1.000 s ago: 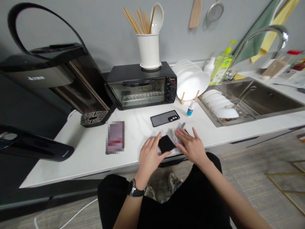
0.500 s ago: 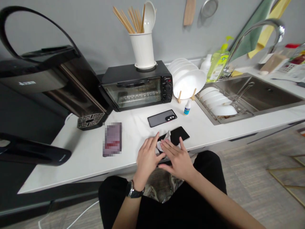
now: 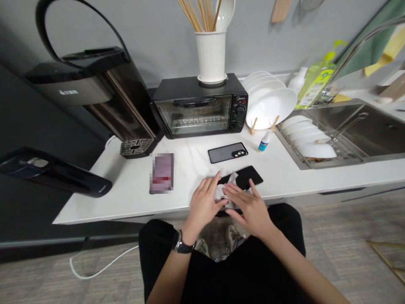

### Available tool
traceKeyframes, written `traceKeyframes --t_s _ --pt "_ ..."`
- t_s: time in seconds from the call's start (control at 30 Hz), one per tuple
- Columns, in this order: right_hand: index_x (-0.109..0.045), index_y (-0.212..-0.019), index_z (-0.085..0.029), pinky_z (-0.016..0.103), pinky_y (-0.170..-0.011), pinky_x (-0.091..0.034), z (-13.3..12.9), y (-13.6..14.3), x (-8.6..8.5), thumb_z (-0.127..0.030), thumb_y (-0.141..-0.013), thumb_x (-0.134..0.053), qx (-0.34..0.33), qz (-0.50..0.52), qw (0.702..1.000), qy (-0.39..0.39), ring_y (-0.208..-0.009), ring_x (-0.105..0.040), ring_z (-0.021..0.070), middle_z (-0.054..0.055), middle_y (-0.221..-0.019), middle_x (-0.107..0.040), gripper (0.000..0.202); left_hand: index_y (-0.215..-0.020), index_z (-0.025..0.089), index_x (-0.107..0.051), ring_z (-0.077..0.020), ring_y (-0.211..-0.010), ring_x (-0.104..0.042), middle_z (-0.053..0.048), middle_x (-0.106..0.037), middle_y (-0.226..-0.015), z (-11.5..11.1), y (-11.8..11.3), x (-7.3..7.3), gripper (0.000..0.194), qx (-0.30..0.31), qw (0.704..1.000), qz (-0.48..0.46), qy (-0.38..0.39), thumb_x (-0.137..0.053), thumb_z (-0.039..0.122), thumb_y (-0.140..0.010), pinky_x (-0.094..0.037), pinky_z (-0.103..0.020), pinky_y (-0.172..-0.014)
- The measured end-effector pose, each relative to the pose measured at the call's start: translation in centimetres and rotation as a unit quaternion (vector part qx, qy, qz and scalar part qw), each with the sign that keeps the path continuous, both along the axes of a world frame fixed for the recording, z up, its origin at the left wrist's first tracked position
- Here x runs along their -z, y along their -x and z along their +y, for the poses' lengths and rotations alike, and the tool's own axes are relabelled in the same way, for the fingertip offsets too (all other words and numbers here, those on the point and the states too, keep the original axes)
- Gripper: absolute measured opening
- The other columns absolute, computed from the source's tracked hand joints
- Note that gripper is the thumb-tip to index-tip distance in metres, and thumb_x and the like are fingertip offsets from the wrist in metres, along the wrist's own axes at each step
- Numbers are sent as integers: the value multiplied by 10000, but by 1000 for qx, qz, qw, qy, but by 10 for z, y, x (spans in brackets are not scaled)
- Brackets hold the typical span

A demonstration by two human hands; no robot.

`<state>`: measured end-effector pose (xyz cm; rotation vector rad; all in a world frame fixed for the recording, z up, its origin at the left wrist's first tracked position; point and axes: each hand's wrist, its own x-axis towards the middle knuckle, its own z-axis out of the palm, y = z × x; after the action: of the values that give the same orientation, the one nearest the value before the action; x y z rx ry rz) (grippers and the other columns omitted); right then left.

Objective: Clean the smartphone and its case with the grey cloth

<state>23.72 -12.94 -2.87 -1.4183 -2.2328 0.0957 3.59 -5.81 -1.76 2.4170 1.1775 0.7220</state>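
A black smartphone lies on the white counter close to its front edge. My left hand, with a watch on its wrist, spans the phone's left end, index finger along the far side and thumb near the front. Under the fingers of my right hand is a crumpled whitish wipe, pressed onto the phone; the thumb sticks out to the side. Both hands hide the phone's lower left part. A clear phone case with a dark rim lies just behind, beside a small white bottle with a blue label.
A blurred-out flat item lies to the left, near a dark water dispenser and a dark cylinder. Behind stand a toaster oven, a utensil holder and plates. The sink with bowls is at right.
The view has turned a little to the left, so the scene sits farther right. Both hands keep almost the same place on the phone, with the wipe still under the right fingers.
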Motion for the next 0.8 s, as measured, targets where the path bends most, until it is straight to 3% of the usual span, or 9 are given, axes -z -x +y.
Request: traceKeyframes --t_s 0.1,0.2,0.3,0.37,0.43,0.57,0.63,0.73,0.8 --pt "-474 -1574 -252 643 -1309 -57 1 -37 4 -397 -1110 -429 110 -18 993 -31 -1467 -527 279 83 -1582 -549 488 -1661 293 -245 -323 -1272 -595 -104 -638 -1396 0 -1 -1 977 7 1000 -17 -1 -828 410 -886 -515 -477 -1081" --pt "-464 -1584 -210 672 -1298 -48 5 -26 6 -373 -1111 -405 172 -25 984 -49 -1502 -479 312 114 -1600 -519 503 -1657 310 -256 -324 -1277 -597 -97 -644 -1390 1 -1 -2 978 3 1000 -14 6 -841 387 -877 -514 -483 -1085" --pt "-473 -1576 -159 624 -1317 -75 7 12 4 -471 -1088 -461 80 -15 996 -26 -1521 -452 304 139 -1611 -499 580 -1657 315 -261 -319 -1270 -600 -99 -642 -1383 2 0 -2 920 -1 1000 -5 15 -799 294 -911 -525 -486 -1069" --pt "-487 -1567 -171 603 -1325 -56 7 18 2 -509 -1082 -474 24 -4 1000 -14 -1500 -484 283 128 -1591 -529 590 -1660 308 -256 -315 -1267 -600 -102 -643 -1379 2 1 -2 908 2 1000 -4 18 -778 247 -919 -526 -483 -1065" --pt "-503 -1557 -209 625 -1318 -17 8 2 1 -465 -1102 -446 41 3 999 -16 -1472 -521 272 103 -1570 -560 525 -1659 305 -255 -317 -1263 -603 -104 -645 -1381 2 0 -2 931 2 1000 -8 16 -803 276 -907 -520 -487 -1072" --pt "-521 -1546 -197 678 -1299 -58 15 -27 0 -384 -1112 -423 163 -8 986 -43 -1476 -514 311 117 -1556 -572 482 -1657 328 -258 -321 -1262 -604 -95 -646 -1392 1 -2 -4 995 1 1000 -12 12 -858 359 -863 -507 -499 -1090" --pt "-530 -1537 -156 648 -1309 -105 15 -13 0 -443 -1091 -477 130 -12 990 -44 -1494 -489 321 146 -1567 -552 534 -1661 326 -254 -321 -1264 -602 -102 -643 -1397 2 -2 -4 983 2 1000 -11 14 -845 345 -876 -511 -497 -1082" --pt "-523 -1538 -147 598 -1326 -107 12 13 0 -497 -1080 -492 16 -3 1000 -21 -1499 -486 286 142 -1577 -539 578 -1666 303 -250 -317 -1266 -597 -117 -640 -1397 3 -1 -3 936 11 1000 -4 21 -799 280 -909 -525 -485 -1061" --pt "-535 -1529 -187 608 -1326 -60 11 9 0 -447 -1104 -456 17 6 1000 -15 -1480 -513 264 110 -1560 -566 504 -1664 291 -251 -315 -1267 -595 -116 -644 -1395 2 0 -2 940 11 1000 -4 22 -805 287 -904 -523 -487 -1065"
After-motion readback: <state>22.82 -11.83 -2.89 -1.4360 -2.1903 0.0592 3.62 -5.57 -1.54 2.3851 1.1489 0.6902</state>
